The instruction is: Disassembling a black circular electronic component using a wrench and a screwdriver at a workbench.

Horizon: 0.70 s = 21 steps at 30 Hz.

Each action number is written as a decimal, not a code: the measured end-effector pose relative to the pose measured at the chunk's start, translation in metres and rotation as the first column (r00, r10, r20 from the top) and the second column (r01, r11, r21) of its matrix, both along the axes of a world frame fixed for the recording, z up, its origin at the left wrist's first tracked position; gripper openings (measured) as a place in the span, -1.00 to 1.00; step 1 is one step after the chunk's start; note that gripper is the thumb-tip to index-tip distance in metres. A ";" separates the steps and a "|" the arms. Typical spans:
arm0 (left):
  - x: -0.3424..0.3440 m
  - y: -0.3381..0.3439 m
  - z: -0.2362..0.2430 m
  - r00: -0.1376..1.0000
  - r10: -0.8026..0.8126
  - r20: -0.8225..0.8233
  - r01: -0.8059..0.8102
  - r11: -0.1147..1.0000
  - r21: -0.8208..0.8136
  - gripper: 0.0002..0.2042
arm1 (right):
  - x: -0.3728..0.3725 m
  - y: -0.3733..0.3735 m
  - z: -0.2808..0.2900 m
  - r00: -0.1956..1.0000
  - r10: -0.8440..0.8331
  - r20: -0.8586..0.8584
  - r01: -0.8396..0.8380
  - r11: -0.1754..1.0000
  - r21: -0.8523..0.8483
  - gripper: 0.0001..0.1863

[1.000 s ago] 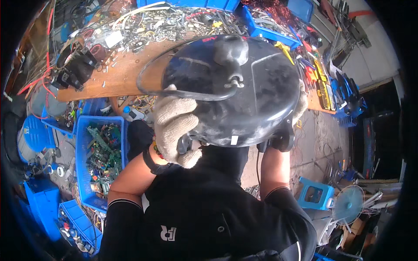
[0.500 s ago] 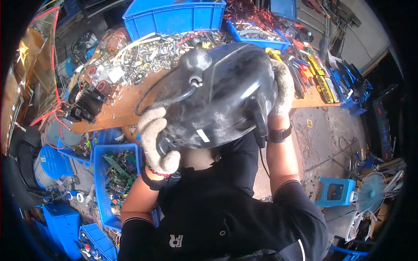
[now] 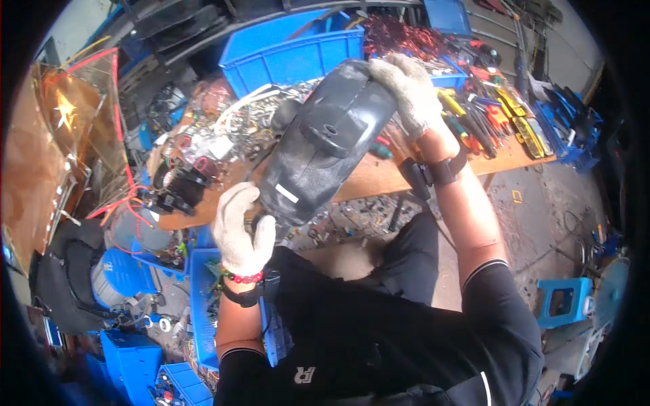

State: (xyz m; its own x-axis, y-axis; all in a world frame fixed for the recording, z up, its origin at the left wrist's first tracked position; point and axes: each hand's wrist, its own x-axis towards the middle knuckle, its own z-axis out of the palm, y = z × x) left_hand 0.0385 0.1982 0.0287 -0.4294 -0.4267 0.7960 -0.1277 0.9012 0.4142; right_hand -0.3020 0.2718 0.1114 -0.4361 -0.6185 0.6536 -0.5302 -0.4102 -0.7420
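1. Above a cluttered wooden workbench (image 3: 379, 177), a person seen from overhead holds a large black plastic housing (image 3: 323, 145), rounded and dusty, tilted on a slant in the air between both hands.
2. The left hand (image 3: 242, 230), in a white knit glove, is closed around the housing's lower end, near the person's chest.
3. The right hand (image 3: 408, 88), also gloved, is curled over the housing's upper end, gripping its far edge; a black band sits on that wrist.
4. The housing's raised black centre, with a small round hole, faces the camera; a small white label shows lower down.
5. Behind it, the bench carries a heap of metal scrap and wires (image 3: 230, 139), a big blue bin (image 3: 298, 51), and a row of screwdrivers and pliers (image 3: 484, 111) at the right.
6. More blue crates (image 3: 203, 298) of parts stand on the floor by the left knee.
7. Judging by the grip, the step in hand is turning the housing over for inspection; any next move calls for a firm two-handed hold, since the piece looks bulky and awkward.
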 end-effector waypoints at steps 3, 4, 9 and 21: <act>0.015 -0.019 0.049 0.984 0.055 0.169 -0.018 0.977 -0.212 -0.51 | 0.002 -0.026 0.018 0.999 -0.006 -0.034 0.010 0.991 0.135 -0.52; 0.014 -0.027 0.065 0.988 0.021 0.152 0.018 0.967 -0.253 -0.41 | 0.001 -0.036 0.022 0.995 -0.018 -0.098 0.035 0.985 0.168 -0.47; -0.031 -0.084 0.139 0.886 -0.450 0.114 0.424 0.884 0.197 -0.45 | 0.015 -0.071 0.041 0.995 0.082 -0.048 -0.067 0.967 0.246 -0.44; -0.127 -0.130 0.147 0.575 -0.799 0.175 0.697 0.591 0.406 -0.58 | -0.001 -0.086 0.024 0.919 0.266 -0.291 -0.266 0.963 0.038 -0.71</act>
